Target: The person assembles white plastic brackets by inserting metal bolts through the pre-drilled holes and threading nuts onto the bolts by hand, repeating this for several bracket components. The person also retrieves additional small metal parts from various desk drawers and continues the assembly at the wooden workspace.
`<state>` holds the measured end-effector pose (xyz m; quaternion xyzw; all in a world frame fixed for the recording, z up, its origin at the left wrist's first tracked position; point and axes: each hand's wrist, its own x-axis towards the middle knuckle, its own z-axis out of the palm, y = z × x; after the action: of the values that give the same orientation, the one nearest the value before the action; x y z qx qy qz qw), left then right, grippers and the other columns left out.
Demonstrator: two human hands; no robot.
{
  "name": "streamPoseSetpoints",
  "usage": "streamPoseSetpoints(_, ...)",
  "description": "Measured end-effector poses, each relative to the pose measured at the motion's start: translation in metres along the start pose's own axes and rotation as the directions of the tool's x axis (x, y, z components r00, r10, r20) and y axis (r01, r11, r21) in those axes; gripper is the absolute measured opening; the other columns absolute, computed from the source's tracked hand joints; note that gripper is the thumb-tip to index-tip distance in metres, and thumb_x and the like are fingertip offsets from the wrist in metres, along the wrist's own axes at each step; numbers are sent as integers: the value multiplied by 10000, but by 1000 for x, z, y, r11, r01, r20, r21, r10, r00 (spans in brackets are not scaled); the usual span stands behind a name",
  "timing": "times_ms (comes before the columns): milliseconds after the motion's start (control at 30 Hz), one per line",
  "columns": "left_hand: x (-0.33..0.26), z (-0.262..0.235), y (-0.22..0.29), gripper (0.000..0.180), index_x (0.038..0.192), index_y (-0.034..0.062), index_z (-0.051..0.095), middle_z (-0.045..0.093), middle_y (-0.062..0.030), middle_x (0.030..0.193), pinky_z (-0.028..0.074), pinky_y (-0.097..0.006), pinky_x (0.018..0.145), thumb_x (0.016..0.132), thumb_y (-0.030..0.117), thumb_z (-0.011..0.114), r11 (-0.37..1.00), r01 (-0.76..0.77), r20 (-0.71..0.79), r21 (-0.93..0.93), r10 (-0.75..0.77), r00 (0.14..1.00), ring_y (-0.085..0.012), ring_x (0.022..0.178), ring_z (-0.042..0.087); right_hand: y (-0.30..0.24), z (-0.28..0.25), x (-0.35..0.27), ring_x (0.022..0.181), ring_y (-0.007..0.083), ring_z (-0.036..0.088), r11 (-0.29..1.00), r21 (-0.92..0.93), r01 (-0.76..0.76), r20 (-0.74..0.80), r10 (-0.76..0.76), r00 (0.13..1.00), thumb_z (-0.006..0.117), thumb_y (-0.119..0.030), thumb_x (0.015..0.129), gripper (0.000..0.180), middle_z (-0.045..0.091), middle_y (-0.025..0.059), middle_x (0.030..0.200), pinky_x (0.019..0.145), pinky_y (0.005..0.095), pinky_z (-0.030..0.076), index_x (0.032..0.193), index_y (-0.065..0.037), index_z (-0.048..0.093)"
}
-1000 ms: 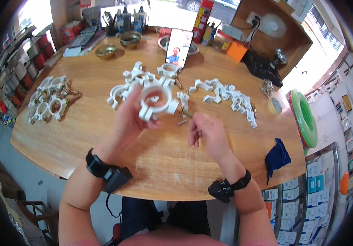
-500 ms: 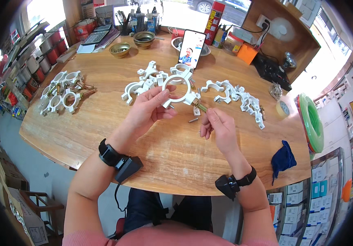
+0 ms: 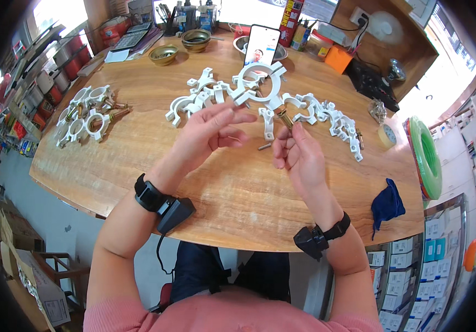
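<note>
My right hand [image 3: 304, 157] pinches the brass-coloured bolt [image 3: 285, 118] of a white ring-shaped pipe clamp [image 3: 276, 87]. The clamp is held up above the table, tilted, with its ring at the top. Just left of it is my left hand [image 3: 205, 133], fingers apart and holding nothing. Behind my left hand lies a group of loose white clamp halves [image 3: 177, 109]. A single white clamp half [image 3: 266, 124] and a short metal screw [image 3: 264, 146] rest near my right hand.
Assembled clamps with bolts [image 3: 76, 127] lie at the left; more clamp halves [image 3: 337, 122] lie at the right. A propped phone [image 3: 261, 44], brass bowls [image 3: 163, 55] and a spray can [image 3: 290, 22] stand at the back. A blue pouch [image 3: 387, 205] and tape roll [image 3: 386, 135] are at right.
My left hand has let go of the clamp ring, and its fingers have spread. The clamp has turned and risen a little, still on its bolt in my right hand.
</note>
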<state>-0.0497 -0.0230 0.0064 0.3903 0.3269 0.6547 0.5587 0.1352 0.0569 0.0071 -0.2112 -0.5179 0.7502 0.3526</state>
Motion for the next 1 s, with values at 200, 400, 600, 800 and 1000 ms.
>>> streamPoseSetpoints(200, -1, 6, -10, 385, 1143, -9, 447, 539, -137, 1082, 481, -232, 641, 846, 229, 505, 984, 83, 6, 156, -85, 996, -120, 727, 576, 8, 10, -8, 547, 121, 496, 997, -23, -76, 142, 78, 987, 369, -274, 897, 261, 543, 90, 699, 482, 220, 398, 888, -31, 464)
streamPoseSetpoints(400, -4, 4, -12, 288, 1049, 12, 523, 582, -75, 970, 424, -193, 563, 852, 219, 491, 988, 117, -23, 101, -116, 993, -74, 628, 526, 13, 17, -6, 543, 75, 495, 862, -505, 39, 321, 147, 936, 412, -235, 887, 222, 550, 37, 699, 491, 184, 393, 945, -39, 498)
streamPoseSetpoints(600, -3, 8, 0, 248, 958, 38, 543, 564, -2, 754, 386, -202, 521, 871, 250, 448, 994, 103, -169, -41, -108, 980, -64, 569, 462, 6, 1, -8, 541, 83, 491, 906, -421, 40, 197, 48, 979, 406, -239, 887, 277, 573, 65, 716, 495, 194, 390, 956, 7, 512)
streamPoseSetpoints(800, -31, -21, 51, 237, 967, 38, 544, 535, -1, 705, 407, -227, 514, 852, 238, 487, 992, 122, -438, 26, -98, 893, -80, 548, 445, -2, 1, -10, 535, 98, 495, 910, -406, 85, 130, -34, 991, 423, -216, 880, 264, 563, 86, 682, 486, 197, 387, 895, 23, 534)
streamPoseSetpoints(1000, -108, -141, 130, 207, 920, 49, 575, 584, -20, 714, 445, -217, 498, 860, 211, 462, 960, 88, -653, 265, 111, 749, -77, 538, 517, -7, 12, -14, 525, 93, 488, 890, -439, 127, 191, -46, 981, 453, -182, 865, 220, 552, 75, 649, 478, 197, 388, 848, 18, 542)
